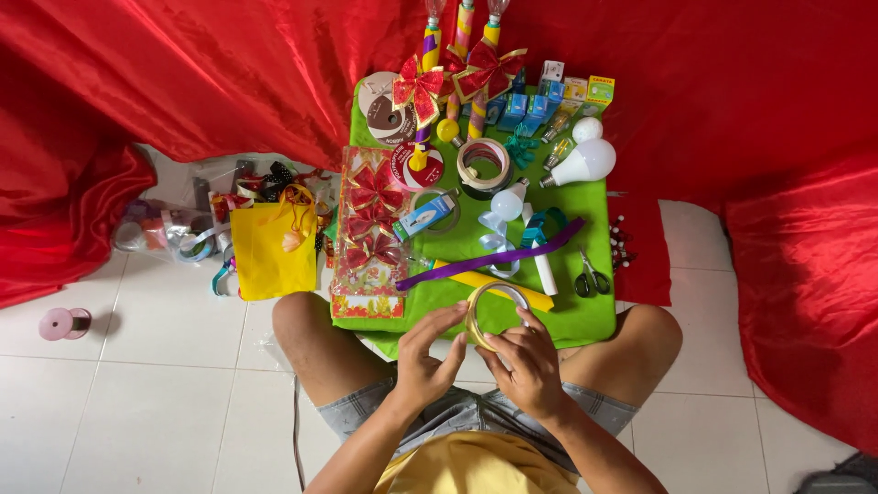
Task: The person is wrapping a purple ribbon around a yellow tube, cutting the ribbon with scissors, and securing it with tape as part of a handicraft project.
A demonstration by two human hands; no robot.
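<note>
A: What do the hands hold?
B: The left hand (425, 359) and right hand (526, 361) both close on a gold tape roll (495, 314), held upright over the near edge of the green board (585, 320). The left fingertips (453, 314) pinch its rim; the right fingers clasp the lower side.

A: Which step does this appear to be?
B: Judged from the pinch, finding or peeling the tape's free end. The next move likely calls for a firm hold by the right hand while the left draws outward.

A: What lies beyond the roll?
B: Just past it, a yellow stick (498, 283) and purple ribbon (494, 259); right of those, scissors (590, 277); farther back, white bulbs (585, 163).

A: Where is open room?
B: Toward the lap, between the knees; the board is crowded.
</note>
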